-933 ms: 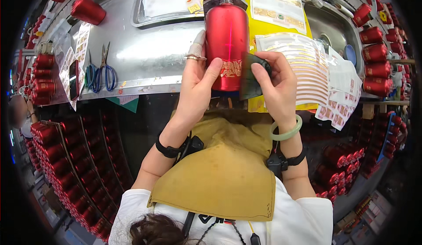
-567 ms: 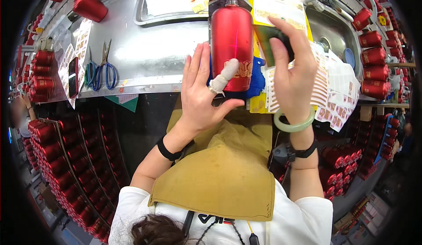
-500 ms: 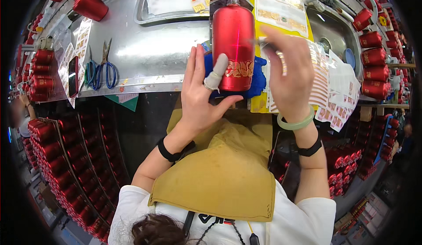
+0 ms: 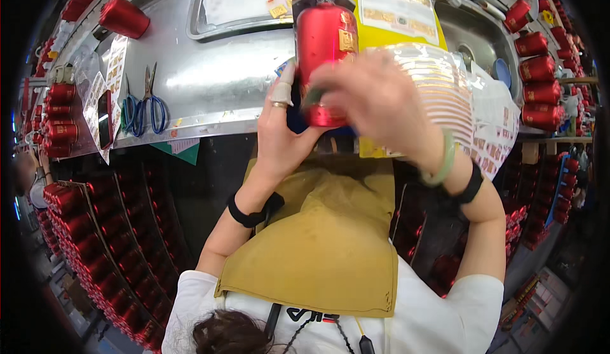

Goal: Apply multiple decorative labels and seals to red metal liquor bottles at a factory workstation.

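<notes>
On the silvery metal bench (image 4: 216, 78), a glossy red metal bottle with gold decals (image 4: 316, 40) is lying lengthwise before the person, its narrow neck pointing away toward a dark angular metal holder (image 4: 304, 5). Two gold decals are showing high on its right side, while the lower part is being mostly hidden by the right hand.

The bare left hand with a white-wrapped finger (image 4: 278, 135) is cupping the bottle's lower left corner; its grip is standing spread in a curve, the wrapped finger lying along the side and the thumb touching the bottom end. The bare right hand (image 4: 375, 93) is reaching across the bottle's lower half, blurred; its grip is pinching a small dark green flat piece (image 4: 311, 95) over the bottle. Whether that piece is touching the surface, one cannot tell.

A pale green round bangle (image 4: 448, 157) is circling the right wrist, near a black strap (image 4: 470, 184).

Right of the bottle, a fan of white sheets with gold-brown stripes (image 4: 438, 97) is spreading near a bright yellow sheet (image 4: 381, 35). Beyond the bench's middle, a shallow rectangular metal tray (image 4: 254, 31) is holding gold decals. Toward the left, blue-handled metal scissors (image 4: 152, 109) are lying near a dark flat phone with a red edge (image 4: 105, 113).
</notes>
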{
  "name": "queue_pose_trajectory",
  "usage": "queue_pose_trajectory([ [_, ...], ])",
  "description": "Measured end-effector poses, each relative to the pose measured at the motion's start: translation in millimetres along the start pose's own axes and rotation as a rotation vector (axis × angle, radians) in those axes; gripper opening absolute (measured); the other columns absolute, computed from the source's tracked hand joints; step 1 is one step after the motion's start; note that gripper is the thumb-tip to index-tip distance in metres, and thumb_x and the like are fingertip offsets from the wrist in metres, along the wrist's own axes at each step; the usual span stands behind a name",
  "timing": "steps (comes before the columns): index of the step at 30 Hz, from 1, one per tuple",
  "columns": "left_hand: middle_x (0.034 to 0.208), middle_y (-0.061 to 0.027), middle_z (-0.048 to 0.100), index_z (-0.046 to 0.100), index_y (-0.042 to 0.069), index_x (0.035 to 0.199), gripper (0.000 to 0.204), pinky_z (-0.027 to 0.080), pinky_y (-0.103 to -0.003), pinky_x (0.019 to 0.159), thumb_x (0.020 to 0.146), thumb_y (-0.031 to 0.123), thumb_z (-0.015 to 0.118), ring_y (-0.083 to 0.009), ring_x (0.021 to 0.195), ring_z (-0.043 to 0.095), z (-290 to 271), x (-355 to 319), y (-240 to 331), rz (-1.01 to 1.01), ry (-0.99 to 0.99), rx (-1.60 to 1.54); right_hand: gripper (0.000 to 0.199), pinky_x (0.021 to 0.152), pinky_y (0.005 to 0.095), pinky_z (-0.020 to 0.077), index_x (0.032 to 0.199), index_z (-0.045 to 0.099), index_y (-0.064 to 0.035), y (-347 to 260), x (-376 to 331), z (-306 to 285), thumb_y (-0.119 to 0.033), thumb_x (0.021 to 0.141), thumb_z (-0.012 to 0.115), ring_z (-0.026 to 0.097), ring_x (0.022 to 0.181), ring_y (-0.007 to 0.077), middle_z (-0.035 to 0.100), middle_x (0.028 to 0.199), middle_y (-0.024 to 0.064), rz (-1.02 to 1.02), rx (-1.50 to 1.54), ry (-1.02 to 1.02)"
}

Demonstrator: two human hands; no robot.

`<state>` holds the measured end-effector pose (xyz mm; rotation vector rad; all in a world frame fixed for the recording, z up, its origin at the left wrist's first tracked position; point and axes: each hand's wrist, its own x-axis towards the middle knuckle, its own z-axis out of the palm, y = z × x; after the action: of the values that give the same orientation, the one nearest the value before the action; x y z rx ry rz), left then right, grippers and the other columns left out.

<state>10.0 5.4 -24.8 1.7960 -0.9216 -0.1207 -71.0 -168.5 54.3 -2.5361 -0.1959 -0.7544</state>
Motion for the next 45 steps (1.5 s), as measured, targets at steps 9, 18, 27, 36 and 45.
queue_pose_trajectory([
  [9,0.143,-0.0229,0.056,0.042,-0.003,0.151,0.098,0.048,-0.042,0.107,0.068,0.013,0.093,-0.0373,0.131,0.056,-1.4,3.8,-4.1,0.044,-0.034,-0.029,0.025,0.08,0.0375,0.0504,0.103,0.072,-0.0116,12.0,-15.4,9.9,-0.008,0.078,0.076,0.064,0.083,0.0231,0.069,0.088,0.0029,-0.124,0.032,0.124],
  [18,0.138,-0.0133,0.061,0.08,0.025,0.108,0.041,0.048,-0.043,0.105,0.071,0.011,0.09,-0.0358,0.126,0.055,-5.9,-10.4,-7.0,0.551,0.149,0.466,0.021,0.077,0.0342,0.0508,0.106,0.069,-0.0055,46.7,-3.6,-22.0,-0.006,0.086,0.078,0.067,0.085,0.0254,0.072,0.094,0.0072,0.173,-0.062,0.411],
  [27,0.15,-0.0035,0.052,0.072,0.045,0.118,0.044,0.029,-0.058,0.118,0.076,0.041,0.084,-0.0379,0.139,0.039,7.3,15.5,5.0,0.765,-0.064,0.733,0.021,0.075,0.0324,0.0545,0.107,0.068,-0.0032,34.6,-4.0,-18.4,-0.004,0.088,0.077,0.069,0.083,0.0229,0.071,0.094,0.0101,0.223,0.014,0.419],
  [36,0.153,-0.0189,0.046,0.068,0.022,0.132,0.074,0.036,-0.053,0.113,0.065,0.033,0.095,-0.0412,0.14,0.037,9.8,1.6,9.5,0.634,0.035,0.599,0.021,0.081,0.0354,0.0521,0.102,0.07,-0.0042,35.4,-23.0,-17.1,0.003,0.082,0.076,0.066,0.085,0.0258,0.071,0.093,0.0084,0.244,0.02,0.37],
  [45,0.131,-0.0181,0.06,0.049,0.0,0.145,0.095,0.044,-0.046,0.108,0.064,0.019,0.096,-0.0388,0.122,0.057,4.9,-0.2,-2.2,0.097,0.087,0.097,0.018,0.081,0.0365,0.0492,0.096,0.073,-0.0135,19.9,-20.6,9.0,-0.008,0.079,0.074,0.062,0.081,0.0221,0.073,0.096,0.0023,0.108,0.023,0.263],
])
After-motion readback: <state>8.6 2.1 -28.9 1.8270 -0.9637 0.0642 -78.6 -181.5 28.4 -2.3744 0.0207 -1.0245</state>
